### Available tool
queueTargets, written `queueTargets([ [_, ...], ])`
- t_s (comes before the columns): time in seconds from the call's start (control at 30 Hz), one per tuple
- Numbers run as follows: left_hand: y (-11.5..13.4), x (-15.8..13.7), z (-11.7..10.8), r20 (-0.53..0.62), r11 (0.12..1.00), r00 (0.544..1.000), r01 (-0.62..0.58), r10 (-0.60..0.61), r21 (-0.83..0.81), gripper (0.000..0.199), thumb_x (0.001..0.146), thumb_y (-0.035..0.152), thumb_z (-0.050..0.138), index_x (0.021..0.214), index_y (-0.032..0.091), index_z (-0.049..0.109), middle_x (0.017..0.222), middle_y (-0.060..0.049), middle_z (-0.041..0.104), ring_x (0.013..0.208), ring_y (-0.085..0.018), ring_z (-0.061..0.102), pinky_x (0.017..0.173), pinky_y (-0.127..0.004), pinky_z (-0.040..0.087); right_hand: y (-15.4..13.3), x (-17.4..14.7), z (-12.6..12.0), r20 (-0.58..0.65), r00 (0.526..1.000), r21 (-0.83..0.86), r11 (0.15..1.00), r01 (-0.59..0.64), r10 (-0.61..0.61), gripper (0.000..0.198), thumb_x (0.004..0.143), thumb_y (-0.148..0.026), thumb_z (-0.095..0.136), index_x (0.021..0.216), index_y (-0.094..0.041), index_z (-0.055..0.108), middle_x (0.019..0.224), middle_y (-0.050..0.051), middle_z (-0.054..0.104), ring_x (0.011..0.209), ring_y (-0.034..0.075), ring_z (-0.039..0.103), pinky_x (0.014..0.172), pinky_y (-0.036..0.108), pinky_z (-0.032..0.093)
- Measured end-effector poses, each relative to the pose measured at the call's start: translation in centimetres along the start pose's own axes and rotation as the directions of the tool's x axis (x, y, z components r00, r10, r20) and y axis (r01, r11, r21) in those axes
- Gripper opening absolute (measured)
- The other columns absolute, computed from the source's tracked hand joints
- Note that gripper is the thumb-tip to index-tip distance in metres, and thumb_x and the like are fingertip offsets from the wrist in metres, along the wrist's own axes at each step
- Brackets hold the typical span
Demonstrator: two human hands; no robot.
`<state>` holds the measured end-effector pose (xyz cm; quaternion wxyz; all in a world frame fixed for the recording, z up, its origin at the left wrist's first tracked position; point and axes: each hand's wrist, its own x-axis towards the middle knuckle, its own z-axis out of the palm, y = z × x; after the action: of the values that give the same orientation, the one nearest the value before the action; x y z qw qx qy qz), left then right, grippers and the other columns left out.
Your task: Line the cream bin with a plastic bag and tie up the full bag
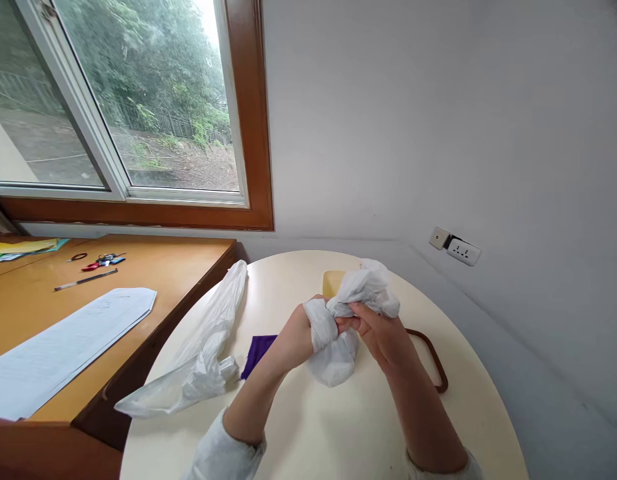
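Observation:
A crumpled white plastic bag (366,290) is held up over the round table, with one bunched part rising past my right hand and another part (336,360) hanging below. Part of the bag wraps around the fingers of my left hand (299,337), which is closed on it; those fingers are mostly hidden. My right hand (381,333) pinches the bag between thumb and fingers, close beside the left one. Behind the hands a pale yellow object (332,283) shows only in part. A purple cloth (258,350) lies partly behind my left forearm.
Another white plastic bag (208,353) lies stretched along the left of the cream table (338,433). A brown rounded frame (438,363) is partly behind my right forearm. On the wooden desk (188,257) lie papers (73,347), a pen (86,280) and keys (108,259).

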<state>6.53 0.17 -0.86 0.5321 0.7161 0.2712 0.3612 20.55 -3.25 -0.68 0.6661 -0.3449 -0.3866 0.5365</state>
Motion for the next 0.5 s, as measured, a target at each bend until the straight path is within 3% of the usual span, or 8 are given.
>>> queueTargets([
  [0.1, 0.1, -0.1, 0.0, -0.020, 0.999, 1.000, 0.001, 0.000, 0.052, 0.016, 0.074, 0.026, 0.061, 0.087, 0.017, 0.057, 0.089, -0.005, 0.058, 0.079, -0.016, 0.053, 0.063, -0.024, 0.044, -0.8, -0.1, -0.1, -0.012, 0.999, -0.021, 0.999, 0.040, -0.040, 0.036, 0.068, -0.031, 0.069, 0.100, -0.020, 0.057, 0.093, 0.006, 0.063, 0.076, 0.017, 0.060, 0.061, 0.029, 0.051],
  [0.2, 0.2, -0.5, -0.1, -0.030, 0.994, 1.000, 0.000, 0.003, 0.107, 0.013, 0.073, 0.023, 0.060, 0.084, 0.017, 0.054, 0.098, -0.005, 0.054, 0.082, -0.016, 0.052, 0.067, -0.025, 0.044, -1.7, -0.3, -0.5, -0.205, 0.962, -0.085, 0.982, 0.167, -0.182, 0.043, 0.069, -0.029, 0.067, 0.109, -0.024, 0.051, 0.096, 0.002, 0.058, 0.072, 0.011, 0.055, 0.058, 0.023, 0.046],
  [0.27, 0.4, -0.8, -0.1, -0.020, 0.990, 1.000, -0.009, 0.012, 0.140, 0.014, 0.072, 0.020, 0.059, 0.084, 0.018, 0.052, 0.102, -0.006, 0.051, 0.086, -0.017, 0.051, 0.069, -0.026, 0.044, -2.4, -0.8, -0.8, -0.368, 0.860, -0.168, 0.935, 0.312, -0.353, 0.039, 0.071, -0.025, 0.066, 0.106, -0.026, 0.050, 0.087, -0.003, 0.054, 0.069, 0.008, 0.052, 0.060, 0.022, 0.044],
  [0.33, 0.7, -1.1, -0.1, 0.002, 0.985, 1.000, -0.022, 0.022, 0.172, 0.015, 0.071, 0.016, 0.057, 0.085, 0.018, 0.051, 0.102, -0.006, 0.049, 0.086, -0.017, 0.051, 0.071, -0.027, 0.045, -2.9, -1.8, -0.8, -0.412, 0.707, -0.263, 0.818, 0.511, -0.574, 0.026, 0.073, -0.020, 0.064, 0.096, -0.024, 0.052, 0.074, -0.006, 0.050, 0.064, 0.007, 0.048, 0.061, 0.022, 0.043],
  [0.4, 1.1, -1.3, -0.1, 0.006, 0.976, 1.000, -0.008, 0.006, 0.218, 0.015, 0.069, 0.014, 0.056, 0.082, 0.018, 0.049, 0.099, -0.005, 0.048, 0.083, -0.016, 0.050, 0.068, -0.027, 0.044, -3.2, -3.1, -0.3, -0.292, 0.586, -0.320, 0.655, 0.685, -0.756, 0.011, 0.076, -0.017, 0.060, 0.083, -0.022, 0.052, 0.062, -0.007, 0.044, 0.055, 0.007, 0.044, 0.057, 0.023, 0.040],
  [0.43, 1.3, -1.4, 0.0, -0.007, 0.969, 1.000, 0.013, -0.012, 0.247, 0.014, 0.069, 0.013, 0.056, 0.079, 0.018, 0.048, 0.097, -0.004, 0.047, 0.080, -0.015, 0.050, 0.066, -0.026, 0.044, -3.3, -3.8, 0.0, -0.174, 0.568, -0.337, 0.591, 0.733, -0.804, 0.006, 0.079, -0.017, 0.057, 0.079, -0.021, 0.052, 0.058, -0.007, 0.043, 0.052, 0.008, 0.042, 0.053, 0.024, 0.038],
  [0.5, 1.7, -1.6, 0.1, -0.059, 0.954, 0.997, 0.060, -0.044, 0.295, 0.013, 0.068, 0.012, 0.055, 0.074, 0.019, 0.046, 0.093, -0.003, 0.047, 0.079, -0.016, 0.048, 0.064, -0.027, 0.043, -3.1, -5.2, 1.0, 0.137, 0.623, -0.409, 0.529, 0.743, -0.770, 0.007, 0.082, -0.018, 0.052, 0.076, -0.021, 0.052, 0.055, -0.005, 0.044, 0.049, 0.009, 0.041, 0.049, 0.024, 0.036],
])
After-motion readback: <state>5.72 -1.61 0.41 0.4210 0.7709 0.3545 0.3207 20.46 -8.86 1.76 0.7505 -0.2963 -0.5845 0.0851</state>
